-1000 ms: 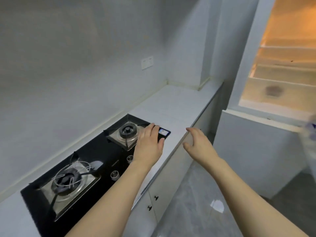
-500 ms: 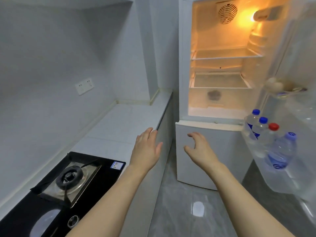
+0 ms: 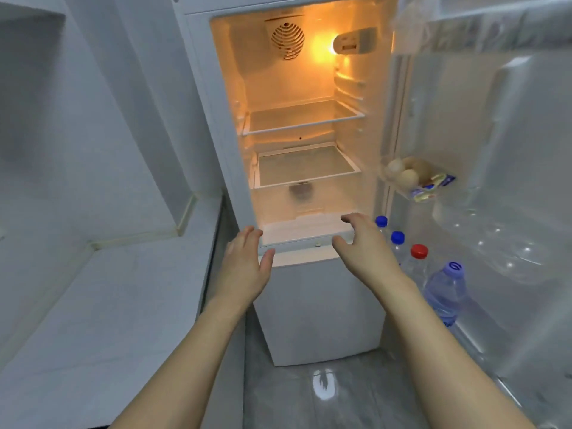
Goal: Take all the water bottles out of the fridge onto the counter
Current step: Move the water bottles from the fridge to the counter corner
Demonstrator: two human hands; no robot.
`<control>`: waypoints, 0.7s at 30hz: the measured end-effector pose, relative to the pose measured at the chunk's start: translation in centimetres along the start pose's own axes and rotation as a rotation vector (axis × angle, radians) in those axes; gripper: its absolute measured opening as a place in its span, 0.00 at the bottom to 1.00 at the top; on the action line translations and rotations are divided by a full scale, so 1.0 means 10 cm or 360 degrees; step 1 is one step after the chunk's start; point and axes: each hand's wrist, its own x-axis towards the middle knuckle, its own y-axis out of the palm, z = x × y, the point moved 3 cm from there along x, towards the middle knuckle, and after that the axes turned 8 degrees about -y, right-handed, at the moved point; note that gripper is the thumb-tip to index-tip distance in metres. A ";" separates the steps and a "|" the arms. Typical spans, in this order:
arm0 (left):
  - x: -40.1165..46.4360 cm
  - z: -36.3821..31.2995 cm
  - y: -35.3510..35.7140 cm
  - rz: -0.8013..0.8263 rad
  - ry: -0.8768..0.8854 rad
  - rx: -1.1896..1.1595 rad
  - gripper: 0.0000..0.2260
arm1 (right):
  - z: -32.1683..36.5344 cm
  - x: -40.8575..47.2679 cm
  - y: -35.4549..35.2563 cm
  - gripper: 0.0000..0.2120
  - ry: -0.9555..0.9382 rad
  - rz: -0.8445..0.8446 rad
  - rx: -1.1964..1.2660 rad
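Note:
The white fridge (image 3: 318,308) stands open, lit orange inside, its glass shelves bare. Several water bottles stand in the lowest door rack at the right: two with blue caps (image 3: 397,238), one with a red cap (image 3: 418,252), and a bluish bottle with a pale purple cap (image 3: 445,292) nearest me. My right hand (image 3: 368,249) hovers open, fingers spread, just left of the blue-capped bottles and partly hides them. My left hand (image 3: 244,267) is open in front of the fridge's lower left edge. The white counter (image 3: 102,305) lies to the left.
A door shelf higher up holds several eggs (image 3: 408,173) and a yellow-blue packet (image 3: 433,188). The open door (image 3: 510,150) fills the right side. Grey tiled floor (image 3: 309,397) runs between the counter cabinets and the fridge. A wall corner post meets the counter's far end.
My view has swung right from the hob to the open fridge and come closer. Both hands have moved toward the fridge, the right one nearing the door bottles. Nothing has been grasped.

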 end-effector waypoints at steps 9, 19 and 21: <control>0.68 -0.76 0.62 0.0165 0.0232 -0.0154 0.19 | -0.69 0.27 -0.52 0.22 0.0350 -0.0034 -0.0152; 1.16 -1.10 1.22 0.0541 0.0317 -0.0125 0.18 | -1.21 0.59 -0.46 0.18 0.0576 0.0223 -0.0337; 1.30 -1.15 1.33 0.0625 0.0335 -0.0096 0.18 | -1.28 0.68 -0.42 0.17 0.0594 0.0279 -0.0432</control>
